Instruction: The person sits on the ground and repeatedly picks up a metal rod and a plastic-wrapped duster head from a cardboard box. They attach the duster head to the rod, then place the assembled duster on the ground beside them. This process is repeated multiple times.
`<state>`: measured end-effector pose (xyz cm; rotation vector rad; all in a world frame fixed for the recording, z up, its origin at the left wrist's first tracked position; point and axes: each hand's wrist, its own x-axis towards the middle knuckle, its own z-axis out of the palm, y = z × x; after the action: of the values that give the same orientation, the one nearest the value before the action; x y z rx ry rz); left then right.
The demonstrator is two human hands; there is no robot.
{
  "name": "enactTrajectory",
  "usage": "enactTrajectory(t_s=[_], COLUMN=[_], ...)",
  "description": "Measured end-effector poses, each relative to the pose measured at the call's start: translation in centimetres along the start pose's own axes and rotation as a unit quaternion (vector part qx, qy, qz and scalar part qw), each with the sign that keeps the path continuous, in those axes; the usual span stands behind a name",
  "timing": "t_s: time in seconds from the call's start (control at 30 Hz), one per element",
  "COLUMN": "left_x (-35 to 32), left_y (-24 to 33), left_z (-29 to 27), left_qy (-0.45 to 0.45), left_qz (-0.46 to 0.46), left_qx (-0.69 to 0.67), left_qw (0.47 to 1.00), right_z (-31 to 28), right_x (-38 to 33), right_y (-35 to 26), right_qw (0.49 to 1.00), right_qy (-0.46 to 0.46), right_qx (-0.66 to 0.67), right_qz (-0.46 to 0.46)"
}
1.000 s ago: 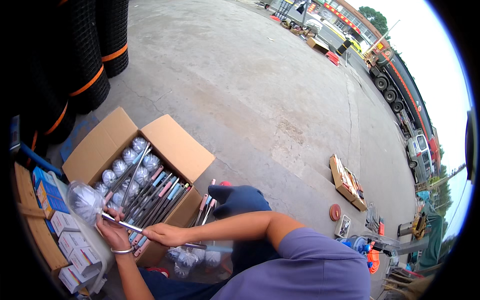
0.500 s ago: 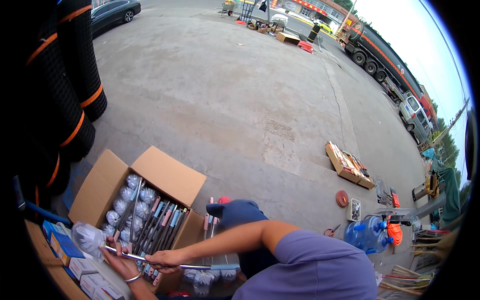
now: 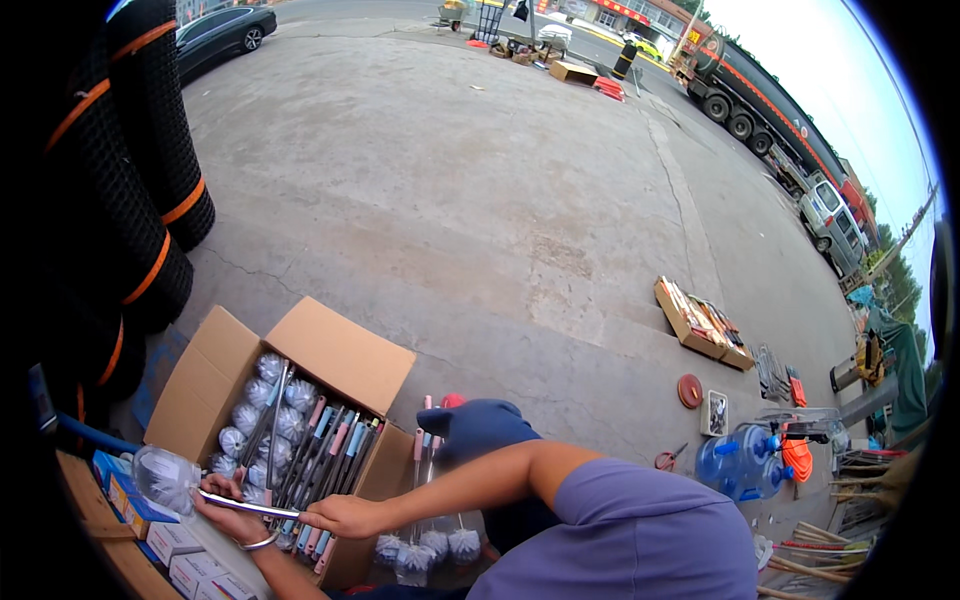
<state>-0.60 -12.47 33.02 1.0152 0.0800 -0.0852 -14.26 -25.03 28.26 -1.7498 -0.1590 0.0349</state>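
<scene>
My left hand (image 3: 232,518), with a bracelet at its wrist, has its fingers curled round the thin metal rod of a long-handled brush, just below the head. The brush head (image 3: 165,480) is a ball of pale bristles in clear plastic wrap. Gripping the rod (image 3: 255,507) farther right is my closed right hand (image 3: 342,515), which hides its grip end. Beneath the rod, an open cardboard box (image 3: 335,350) holds several wrapped brush heads (image 3: 247,415) and handles with pink and blue grips (image 3: 335,435).
A person in a dark blue cap (image 3: 490,420) is partly hidden behind my right arm. White cartons (image 3: 195,570) stand lower left. More wrapped brushes (image 3: 430,545) are right of the box. Black mesh rolls (image 3: 160,130) rise left; blue water bottles (image 3: 735,460) and a tool box (image 3: 700,325) lie right.
The rod's blue grip, earlier sticking out right of my right hand, no longer shows. My right hand is now closed round the rod near that end. The brush head has shifted slightly left.
</scene>
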Motion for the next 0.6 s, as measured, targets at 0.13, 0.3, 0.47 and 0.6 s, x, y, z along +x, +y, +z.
enactTrajectory(t_s=[0.13,0.3,0.47,0.6], left_x=[0.2,0.2,-0.1,0.4], left_y=[0.3,-1.0,0.2,0.6], left_z=[-0.1,0.6,-0.6,-1.0], left_qy=[0.009,0.043,-0.135,-0.157], left_qz=[-0.022,-0.001,0.024,-0.057], left_qx=[-0.001,0.029,-0.086,-0.159], left_qw=[1.000,0.999,0.987,0.973], right_z=[0.4,2.0,-1.3,-0.8], right_x=[0.2,0.8,-0.4,0.3], right_y=[-0.3,3.5,-2.2,-1.3], right_qw=[0.991,0.957,0.832,0.744], right_qy=[-0.052,-0.079,-0.267,-0.321], right_qx=[0.114,0.252,0.449,0.534], right_qz=[0.037,0.124,0.187,0.241])
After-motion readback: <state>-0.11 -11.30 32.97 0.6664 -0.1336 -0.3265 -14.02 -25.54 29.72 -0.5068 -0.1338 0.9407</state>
